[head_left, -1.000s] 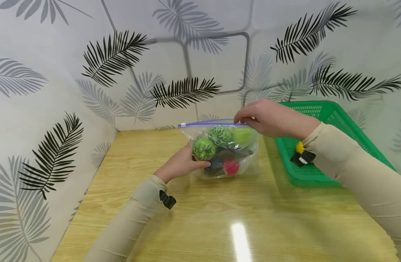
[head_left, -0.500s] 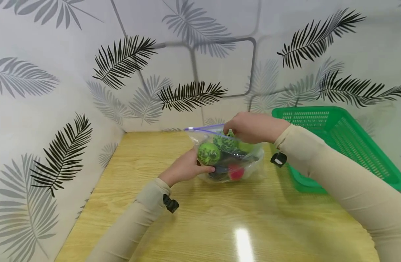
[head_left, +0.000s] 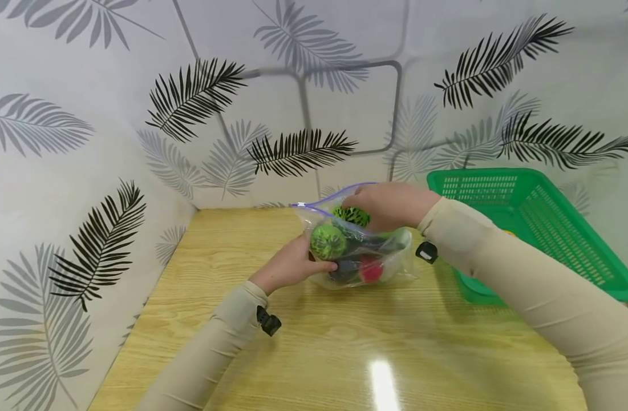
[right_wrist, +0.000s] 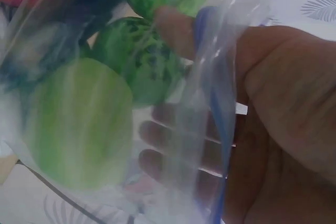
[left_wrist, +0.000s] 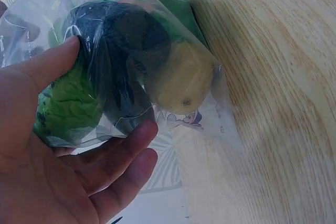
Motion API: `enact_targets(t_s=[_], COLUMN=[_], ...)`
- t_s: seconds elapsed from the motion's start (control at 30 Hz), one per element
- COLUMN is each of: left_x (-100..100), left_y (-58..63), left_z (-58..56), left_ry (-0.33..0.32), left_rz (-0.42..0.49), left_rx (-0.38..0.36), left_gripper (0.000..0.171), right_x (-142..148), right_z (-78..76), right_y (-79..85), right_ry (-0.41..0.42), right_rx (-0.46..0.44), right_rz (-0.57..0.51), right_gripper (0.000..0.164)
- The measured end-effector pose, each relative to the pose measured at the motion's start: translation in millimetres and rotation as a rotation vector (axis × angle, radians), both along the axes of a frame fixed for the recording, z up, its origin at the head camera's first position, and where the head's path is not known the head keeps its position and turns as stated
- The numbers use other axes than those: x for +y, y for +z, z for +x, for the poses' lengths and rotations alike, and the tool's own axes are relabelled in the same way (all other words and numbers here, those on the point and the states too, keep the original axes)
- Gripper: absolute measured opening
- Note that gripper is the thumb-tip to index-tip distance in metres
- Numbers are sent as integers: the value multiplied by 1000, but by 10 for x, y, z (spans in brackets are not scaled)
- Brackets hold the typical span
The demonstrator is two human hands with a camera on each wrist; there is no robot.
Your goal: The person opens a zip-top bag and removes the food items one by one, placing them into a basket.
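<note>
A clear zip bag (head_left: 385, 273) with a purple zip edge and white slider stands on the table, filled with toy-like produce. Inside show a green mottled round one (head_left: 328, 242), another mottled green one (head_left: 352, 216), a red round one (head_left: 371, 269), dark ones (left_wrist: 128, 30), a tan one (left_wrist: 184, 80) and a smooth pale green one (right_wrist: 81, 124). My left hand (head_left: 288, 264) holds the bag's left side, thumb in front and fingers behind. My right hand (head_left: 393, 204) is in the bag's parted mouth, thumb by the mottled produce, fingers extended and seen through the plastic.
A green plastic basket (head_left: 565, 211) stands at the right, partly behind the right sleeve, with a bit of something yellow (head_left: 509, 233) showing in it. Leaf-patterned wall covering (head_left: 231, 91) rises behind the wooden table (head_left: 314, 354).
My right hand has moved from pinching the zip edge down into the bag's mouth, and the mouth has spread wider. My left hand keeps its hold. The head view has shifted slightly.
</note>
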State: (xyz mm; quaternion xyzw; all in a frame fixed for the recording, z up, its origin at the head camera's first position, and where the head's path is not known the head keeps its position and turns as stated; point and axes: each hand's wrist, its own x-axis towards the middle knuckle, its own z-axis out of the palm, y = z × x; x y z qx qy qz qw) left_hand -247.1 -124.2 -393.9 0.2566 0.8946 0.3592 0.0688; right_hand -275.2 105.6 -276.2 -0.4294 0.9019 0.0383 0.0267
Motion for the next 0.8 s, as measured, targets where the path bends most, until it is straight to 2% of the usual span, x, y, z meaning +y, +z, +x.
enact_targets(t_s=[0.2, 0.3, 0.43, 0.53, 0.63, 0.8], left_x=[4, 26, 59, 75, 85, 106], left_y=[9, 20, 11, -6, -10, -11], left_z=[-17, -9, 1, 3, 4, -6], left_ry=[8, 22, 32, 54, 83, 79], left_rz=[-10, 6, 104, 159, 161, 158], left_rx=[15, 22, -3, -26, -31, -14], left_gripper=[90, 94, 107, 112, 109, 99], right_x=[-45, -60, -67, -57, -40, -22], right_z=[0, -17, -84, -141, -181, -213], right_y=[-79, -122, -190, -231, -259, -287], right_ry=[47, 71, 92, 80, 78, 78], right_rx=[-15, 30, 100, 99, 73, 74], right_rz=[-14, -22, -21, -34, -84, -123], right_gripper=[74, 71, 61, 56, 54, 55])
